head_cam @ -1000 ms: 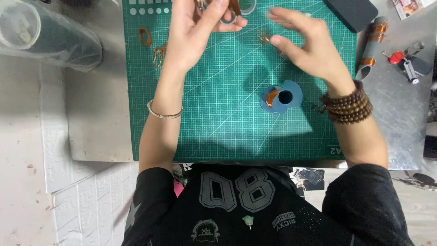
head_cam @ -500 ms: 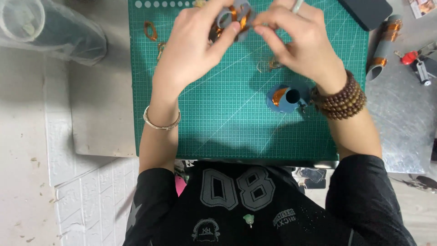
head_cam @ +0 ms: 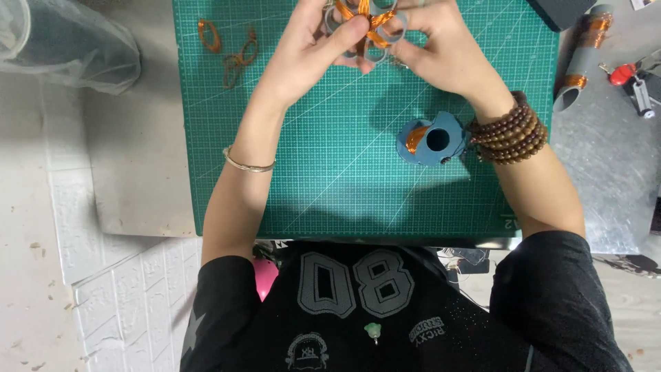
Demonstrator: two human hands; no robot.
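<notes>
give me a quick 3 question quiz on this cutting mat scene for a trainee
1. True or false: both hands hold the grey ringed part wound with copper wire at the far edge of the green cutting mat.
2. Which wrist is beside the blue spool of copper wire?
A. left
B. right
3. Fill in: the loose copper wire coils lie on the mat on the person's ___ side.

Key
1. True: left hand and right hand both grip it.
2. B
3. left

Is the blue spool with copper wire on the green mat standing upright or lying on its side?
Cannot tell for sure. The blue spool with copper wire shows its round dark centre hole to the camera, with wire visible at its left.
</notes>
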